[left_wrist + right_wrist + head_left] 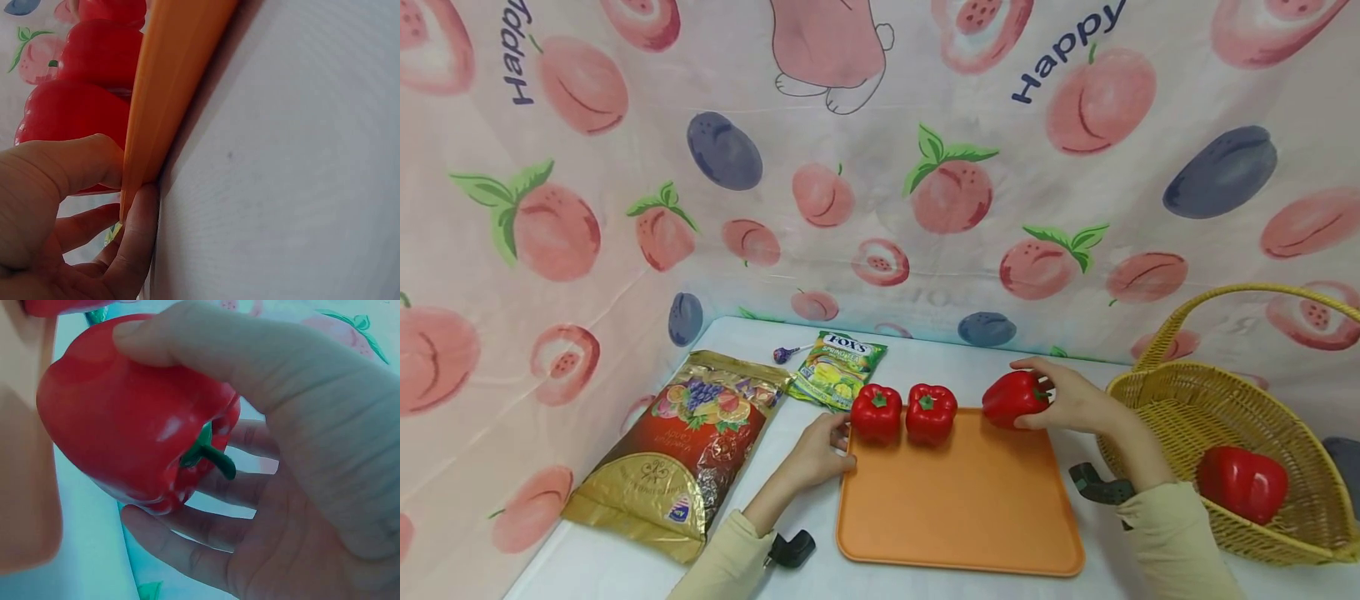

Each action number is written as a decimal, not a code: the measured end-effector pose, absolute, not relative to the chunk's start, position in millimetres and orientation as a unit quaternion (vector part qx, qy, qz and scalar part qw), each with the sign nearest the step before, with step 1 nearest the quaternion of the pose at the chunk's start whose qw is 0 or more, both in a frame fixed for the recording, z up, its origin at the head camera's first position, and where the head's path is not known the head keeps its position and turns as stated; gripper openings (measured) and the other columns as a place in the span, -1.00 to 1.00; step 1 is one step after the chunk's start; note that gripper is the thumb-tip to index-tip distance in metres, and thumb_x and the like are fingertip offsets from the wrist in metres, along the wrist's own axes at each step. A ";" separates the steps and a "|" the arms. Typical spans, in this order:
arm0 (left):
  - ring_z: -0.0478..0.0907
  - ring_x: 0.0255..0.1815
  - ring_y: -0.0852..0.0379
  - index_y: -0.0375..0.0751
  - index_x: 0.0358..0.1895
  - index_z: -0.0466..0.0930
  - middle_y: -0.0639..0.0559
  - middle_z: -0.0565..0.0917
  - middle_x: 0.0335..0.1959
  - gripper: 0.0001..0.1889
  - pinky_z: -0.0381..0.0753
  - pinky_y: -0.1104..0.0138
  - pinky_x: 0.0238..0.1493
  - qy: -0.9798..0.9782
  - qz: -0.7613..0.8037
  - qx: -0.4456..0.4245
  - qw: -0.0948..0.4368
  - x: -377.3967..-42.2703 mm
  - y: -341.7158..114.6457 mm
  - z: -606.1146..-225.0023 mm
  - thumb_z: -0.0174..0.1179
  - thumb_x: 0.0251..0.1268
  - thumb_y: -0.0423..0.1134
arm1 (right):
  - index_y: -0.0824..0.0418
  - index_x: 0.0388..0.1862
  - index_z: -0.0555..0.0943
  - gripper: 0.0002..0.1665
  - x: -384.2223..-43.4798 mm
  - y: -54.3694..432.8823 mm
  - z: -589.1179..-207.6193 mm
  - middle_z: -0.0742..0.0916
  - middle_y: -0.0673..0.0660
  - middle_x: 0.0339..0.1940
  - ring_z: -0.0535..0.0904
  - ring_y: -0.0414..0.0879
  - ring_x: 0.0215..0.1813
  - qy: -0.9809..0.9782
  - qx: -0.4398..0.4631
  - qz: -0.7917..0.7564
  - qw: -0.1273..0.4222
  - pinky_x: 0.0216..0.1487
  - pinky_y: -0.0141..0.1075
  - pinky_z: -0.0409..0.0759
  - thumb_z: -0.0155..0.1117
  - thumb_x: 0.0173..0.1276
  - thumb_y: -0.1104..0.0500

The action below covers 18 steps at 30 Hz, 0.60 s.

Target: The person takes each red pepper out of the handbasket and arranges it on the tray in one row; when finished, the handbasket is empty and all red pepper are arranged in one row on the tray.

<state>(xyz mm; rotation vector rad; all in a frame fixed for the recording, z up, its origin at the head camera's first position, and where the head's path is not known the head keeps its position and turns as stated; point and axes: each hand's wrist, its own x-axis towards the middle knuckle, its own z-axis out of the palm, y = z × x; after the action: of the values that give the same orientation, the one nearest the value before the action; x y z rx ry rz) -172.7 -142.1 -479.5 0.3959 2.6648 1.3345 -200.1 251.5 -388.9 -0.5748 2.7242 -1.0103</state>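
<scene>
My right hand grips a red bell pepper on its side at the tray's back right corner. In the right wrist view, the pepper's green stem points toward my palm, with the thumb on one side and the fingers around the other. My left hand pinches the left rim of the orange tray, thumb on the inner side and a finger on the outer wall. Two more red bell peppers, a left one and a right one, stand upright side by side along the tray's back edge.
At the right stands a yellow wicker basket with a tall handle and another red bell pepper inside. Left of the tray lie a large candy bag, a green Fox's candy packet and a lollipop. A fruit-print cloth hangs behind.
</scene>
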 end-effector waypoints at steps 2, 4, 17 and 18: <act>0.51 -0.27 0.13 -0.39 0.22 0.49 -0.07 0.51 -0.16 -0.33 0.57 0.33 -0.24 0.884 0.444 0.132 0.067 -172.8 -142.1 -479.3 0.42 -0.11 -0.47 | 0.30 0.31 0.38 -0.07 -200.1 248.4 -389.4 0.59 0.32 0.09 0.53 0.23 0.07 0.916 -0.194 -0.340 0.090 -0.13 -0.09 0.68 0.59 0.01 0.03; 0.52 -0.26 0.13 -0.39 0.23 0.49 -0.07 0.51 -0.16 -0.33 0.57 0.33 -0.24 0.883 0.445 0.132 0.068 -172.9 -142.1 -479.2 0.42 -0.11 -0.47 | 0.31 0.30 0.39 -0.07 -200.0 245.5 -390.6 0.59 0.31 0.09 0.52 0.23 0.07 0.916 -0.192 -0.341 0.090 -0.14 -0.10 0.68 0.60 0.00 0.02; 0.51 -0.27 0.12 -0.39 0.23 0.49 -0.08 0.51 -0.16 -0.34 0.57 0.33 -0.24 0.881 0.449 0.129 0.074 -172.8 -142.7 -479.5 0.43 -0.09 -0.47 | 0.27 0.24 0.45 -0.06 -203.5 230.5 -401.8 0.64 0.22 0.05 0.51 0.19 0.10 0.921 -0.189 -0.325 0.099 -0.10 -0.06 0.67 0.65 -0.08 -0.06; 0.52 -0.27 0.12 -0.39 0.23 0.49 -0.08 0.51 -0.16 -0.33 0.57 0.33 -0.24 0.881 0.450 0.129 0.073 -172.9 -142.7 -479.4 0.43 -0.09 -0.47 | 0.26 0.24 0.46 -0.06 -203.6 229.0 -402.4 0.64 0.21 0.05 0.51 0.19 0.10 0.922 -0.190 -0.323 0.099 -0.09 -0.04 0.66 0.65 -0.08 -0.06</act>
<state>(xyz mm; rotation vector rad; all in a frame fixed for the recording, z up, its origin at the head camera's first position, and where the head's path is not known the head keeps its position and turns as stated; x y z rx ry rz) -172.9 -142.7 -479.4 0.3867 2.6449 1.3502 -203.6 229.0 -402.4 -0.5629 2.7257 -0.9568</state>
